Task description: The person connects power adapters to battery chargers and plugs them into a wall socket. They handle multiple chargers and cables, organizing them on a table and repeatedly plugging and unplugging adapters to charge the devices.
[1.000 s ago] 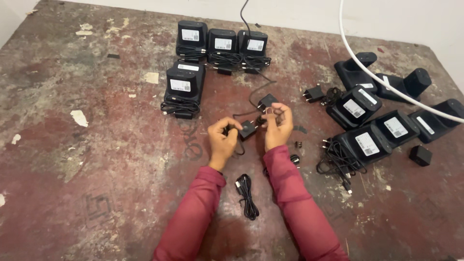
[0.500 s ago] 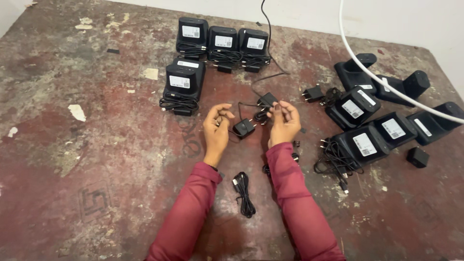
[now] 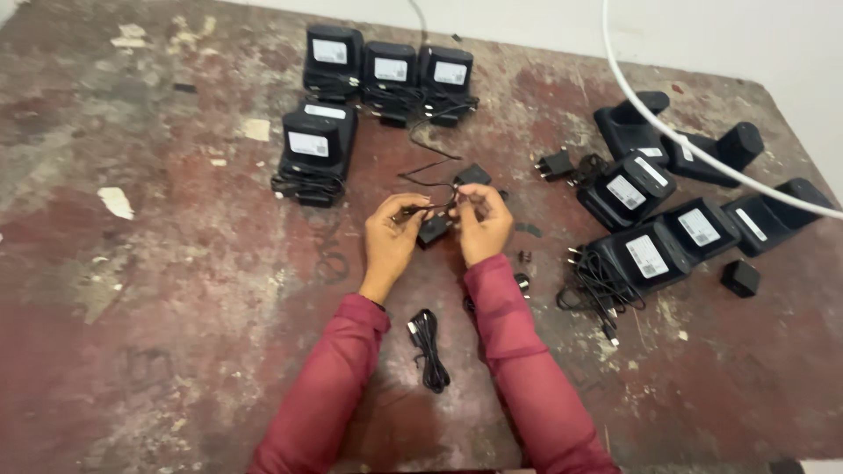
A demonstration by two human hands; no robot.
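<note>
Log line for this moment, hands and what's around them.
left hand: pinching thin black cable | right hand: pinching same cable | black adapter: between hands | coiled cable: on table

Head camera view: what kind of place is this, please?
Probably a workshop or packing bench, not a home. The table is worn and paint-stained, many identical black charging docks sit in groups, and loose plug adapters and a bundled cable lie near both hands.

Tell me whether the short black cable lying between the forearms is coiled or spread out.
Coiled. The short black cable lies gathered in a tight, narrow bundle on the table, untouched by either hand.
</note>
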